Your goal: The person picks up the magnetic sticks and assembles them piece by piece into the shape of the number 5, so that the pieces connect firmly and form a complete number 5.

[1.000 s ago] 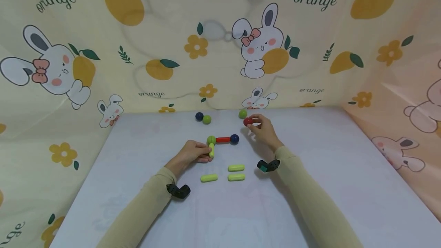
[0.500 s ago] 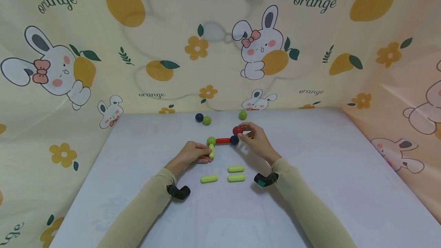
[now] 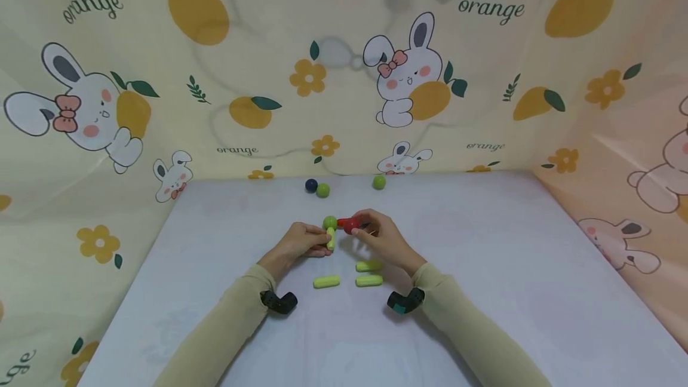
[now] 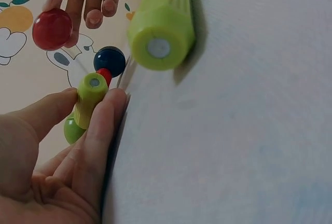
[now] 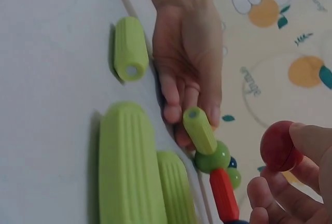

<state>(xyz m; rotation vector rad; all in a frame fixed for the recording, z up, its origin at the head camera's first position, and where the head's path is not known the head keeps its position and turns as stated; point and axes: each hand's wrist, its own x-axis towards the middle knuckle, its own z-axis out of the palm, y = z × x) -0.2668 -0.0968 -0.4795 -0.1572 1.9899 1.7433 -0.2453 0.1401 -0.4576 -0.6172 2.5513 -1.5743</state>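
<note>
My left hand [image 3: 298,240] pinches a light-green rod [image 3: 330,240] between thumb and fingers. That rod's far end joins a green ball [image 3: 330,222], from which a red rod [image 5: 224,195] runs to a navy ball [image 4: 109,60]. In the head view the navy ball is hidden behind my right hand [image 3: 383,239]. Thumb and fingertips of the right hand pinch a red ball [image 3: 352,226], which overlaps the red rod there. Both wrist views show the red ball held apart from the joined pieces. The pinched rod's free end bears a small grey disc and points toward me.
Nearer me lie three loose light-green rods: a left rod [image 3: 326,282], a rear right rod [image 3: 368,266] and a front right rod [image 3: 368,280]. Along the back of the white table [image 3: 484,243] sit a navy ball [image 3: 311,186] and two green balls [image 3: 323,190].
My right hand has carried the red ball left and toward me, from beside the back green ball, past the navy ball, to over the red rod. The left hand stays put.
</note>
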